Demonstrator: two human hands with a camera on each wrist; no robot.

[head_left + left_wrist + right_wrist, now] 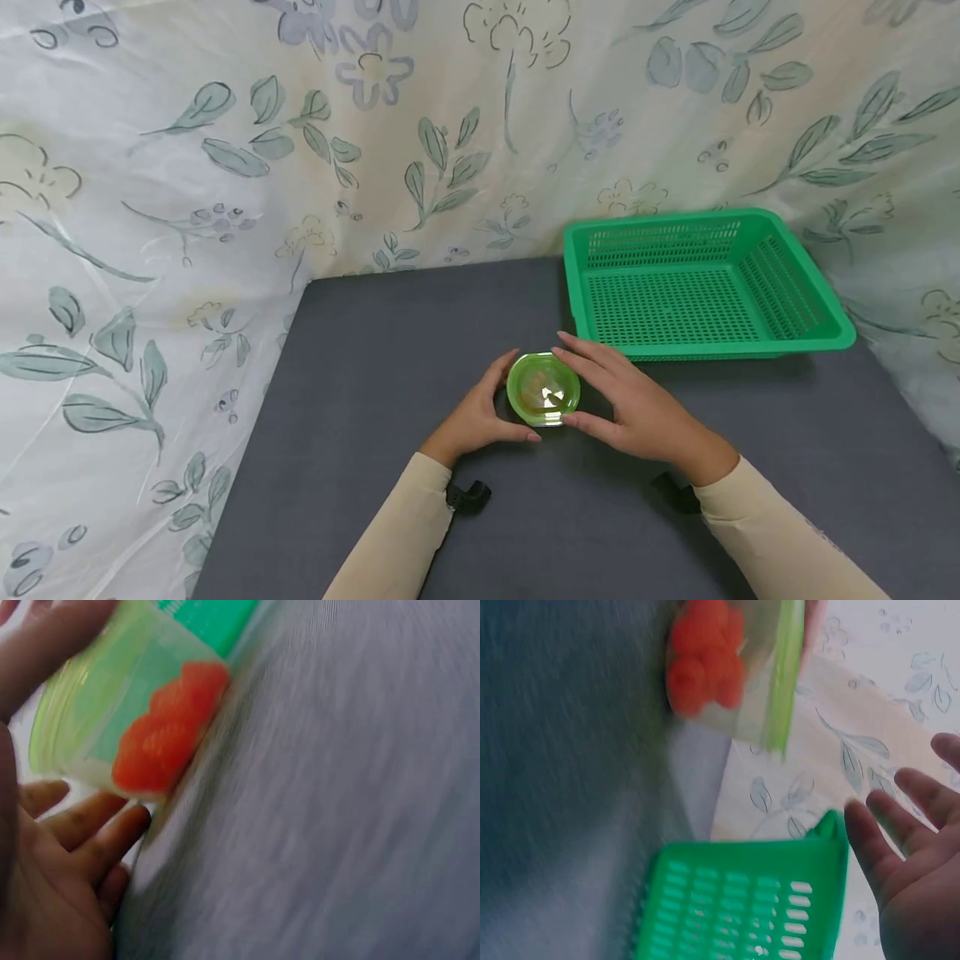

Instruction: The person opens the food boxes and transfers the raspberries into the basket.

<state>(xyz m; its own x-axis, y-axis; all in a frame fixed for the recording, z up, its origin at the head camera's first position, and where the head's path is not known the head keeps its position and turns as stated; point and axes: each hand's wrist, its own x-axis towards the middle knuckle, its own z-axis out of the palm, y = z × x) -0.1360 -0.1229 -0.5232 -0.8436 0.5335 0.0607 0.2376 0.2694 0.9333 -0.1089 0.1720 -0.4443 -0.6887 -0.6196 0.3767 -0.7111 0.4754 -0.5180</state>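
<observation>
A small round clear container [543, 390] with a green lid stands on the grey table [375, 358]. Orange-red pieces show inside the container [150, 727] in the left wrist view. My left hand [495, 406] curls round its left side, thumb at its near edge. My right hand [600, 392] lies beside its right side with straight fingers. In the right wrist view my right hand [915, 847] is spread and apart from the container [727, 667]. Both wrist views are blurred.
A green perforated basket [735, 346] with nothing in it sits on the table at the back right, just behind my right hand. A floral cloth [187, 208] hangs behind and to the left of the table. Bare table lies near my sleeves.
</observation>
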